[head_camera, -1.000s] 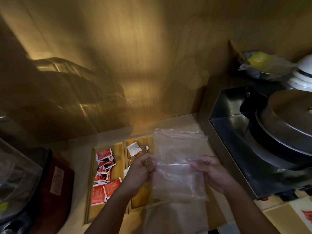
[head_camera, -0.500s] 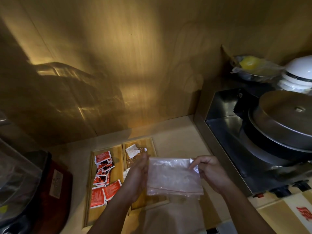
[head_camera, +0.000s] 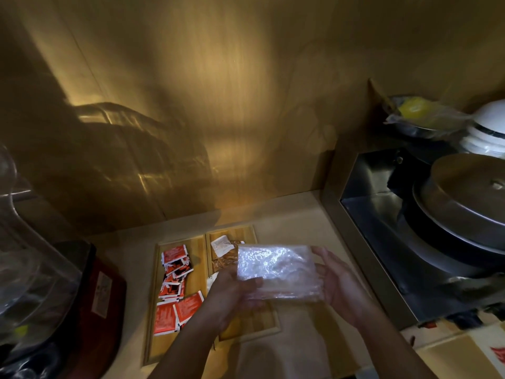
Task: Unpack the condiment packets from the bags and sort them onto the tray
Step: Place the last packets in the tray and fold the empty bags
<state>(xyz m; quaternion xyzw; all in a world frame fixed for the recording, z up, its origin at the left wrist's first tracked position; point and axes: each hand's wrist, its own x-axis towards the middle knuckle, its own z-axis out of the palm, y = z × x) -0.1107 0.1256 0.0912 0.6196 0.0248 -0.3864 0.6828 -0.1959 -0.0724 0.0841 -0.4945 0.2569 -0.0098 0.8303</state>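
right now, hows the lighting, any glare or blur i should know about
Head view: dim overall, warm light pooling on the wall; the bag throws white glare; the red packets look clear; the left edge of the picture is dark and soft.

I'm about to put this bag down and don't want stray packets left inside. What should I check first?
1. Grip: left hand grips the folded clear plastic bag, right hand touches its edge: ok.
2. Bag emptied: cannot tell, the film glares.
3. Sorting: red square packets in left compartment of the wooden tray: ok.
4. Sorting: white and brown packets in its right compartment: ok.
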